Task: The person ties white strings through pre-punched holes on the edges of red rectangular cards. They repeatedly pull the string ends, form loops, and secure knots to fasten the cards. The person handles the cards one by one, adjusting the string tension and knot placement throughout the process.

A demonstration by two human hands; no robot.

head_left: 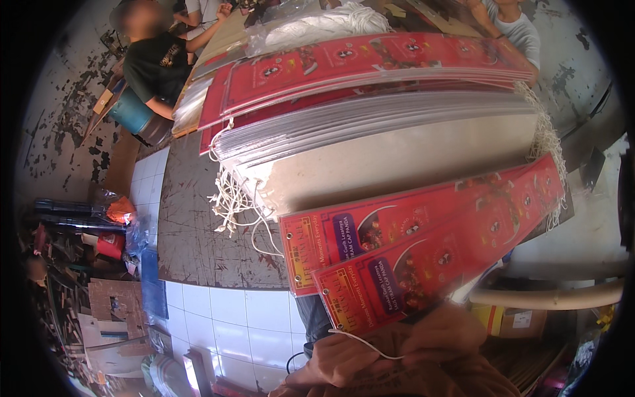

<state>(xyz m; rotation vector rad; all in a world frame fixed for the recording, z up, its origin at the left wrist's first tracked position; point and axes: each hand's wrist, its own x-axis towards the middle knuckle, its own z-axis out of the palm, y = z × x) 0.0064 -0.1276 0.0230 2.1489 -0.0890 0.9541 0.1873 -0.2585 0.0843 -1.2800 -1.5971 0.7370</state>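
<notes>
A long red laminated sign [423,274], printed with food pictures, slants in front of me, its eyelet corner low on the left. Just under that corner, my left hand [344,357] has its fingers closed on the sign's edge; the fingertips are partly hidden. A white string [370,345] runs from the eyelet to the right. My right hand [444,334] is closed around the string's other end, below the sign's lower edge. Behind this sign lies another red sign [314,225], leaning against a thick stack of signs [397,142] with pale backs and knotted strings at both ends.
More red signs [344,63] lie beyond the stack on the scratched grey table [192,225]. A white string bundle [331,25] sits at the far side. One person [155,59] is at the far left, another [519,33] far right. Cardboard pieces [116,317] clutter the left floor.
</notes>
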